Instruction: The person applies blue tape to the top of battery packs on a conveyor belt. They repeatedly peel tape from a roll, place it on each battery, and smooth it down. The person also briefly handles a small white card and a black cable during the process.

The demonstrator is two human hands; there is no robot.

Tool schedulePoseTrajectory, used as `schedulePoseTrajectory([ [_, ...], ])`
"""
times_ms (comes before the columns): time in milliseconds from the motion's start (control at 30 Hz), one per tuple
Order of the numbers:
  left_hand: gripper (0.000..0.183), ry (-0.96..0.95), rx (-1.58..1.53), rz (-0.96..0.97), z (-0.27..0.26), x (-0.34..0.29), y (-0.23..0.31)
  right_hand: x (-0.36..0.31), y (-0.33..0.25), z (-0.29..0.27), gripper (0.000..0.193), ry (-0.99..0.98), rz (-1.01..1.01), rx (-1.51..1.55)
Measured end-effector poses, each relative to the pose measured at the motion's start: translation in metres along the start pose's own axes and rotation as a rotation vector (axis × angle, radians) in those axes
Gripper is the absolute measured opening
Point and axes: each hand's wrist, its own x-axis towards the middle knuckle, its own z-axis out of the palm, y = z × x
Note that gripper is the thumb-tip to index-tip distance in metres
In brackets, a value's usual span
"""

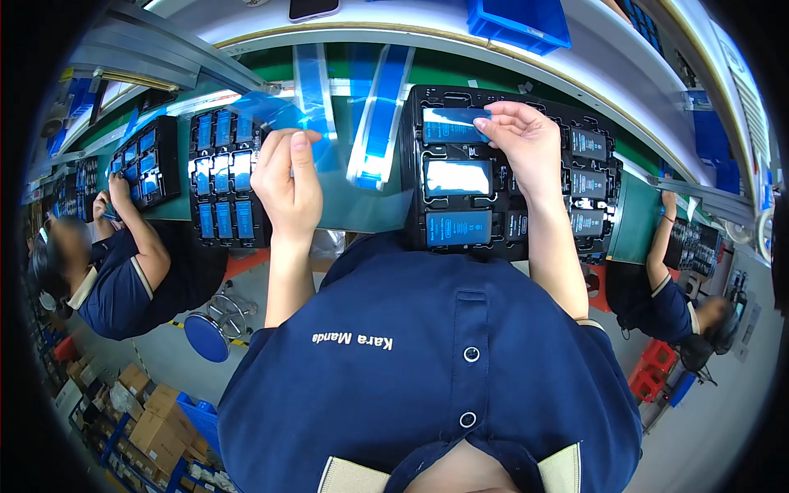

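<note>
My left hand [289, 182] is raised over the green mat, its fingers curled and thumb pressed down on a thin see-through blue film [283, 113]. My right hand [528, 146] reaches over a black tray [416, 222]. Its thumb and forefinger pinch the right end of a flat blue-faced battery [444, 126] in the top-left slot. Whether they grip the battery itself or only a film on it, I cannot tell. Below lie a battery with bright glare [457, 177] and another blue one [458, 228]. More dark batteries [588, 182] fill the tray's right side, partly hidden by my forearm.
Long blue film strips [380, 123] lie on the green mat [353, 215] between the trays. Left stands another black tray of blue batteries [222, 171]. A blue bin [519, 23] and a phone [313, 8] rest on the shelf. Co-workers sit on both sides.
</note>
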Motion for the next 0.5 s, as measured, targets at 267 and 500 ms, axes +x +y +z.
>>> schedulePoseTrajectory([
  [267, 0.026, -0.005, 0.007, 0.026, 0.003, -0.001, -0.003, -0.001, -0.001, 0.000, 0.022, -0.003, 0.009, -0.031],
  [500, 0.026, -0.037, 0.033, -0.017, 0.004, 0.000, 0.004, 0.000, 0.002, 0.001, 0.022, 0.020, -0.008, -0.086],
])
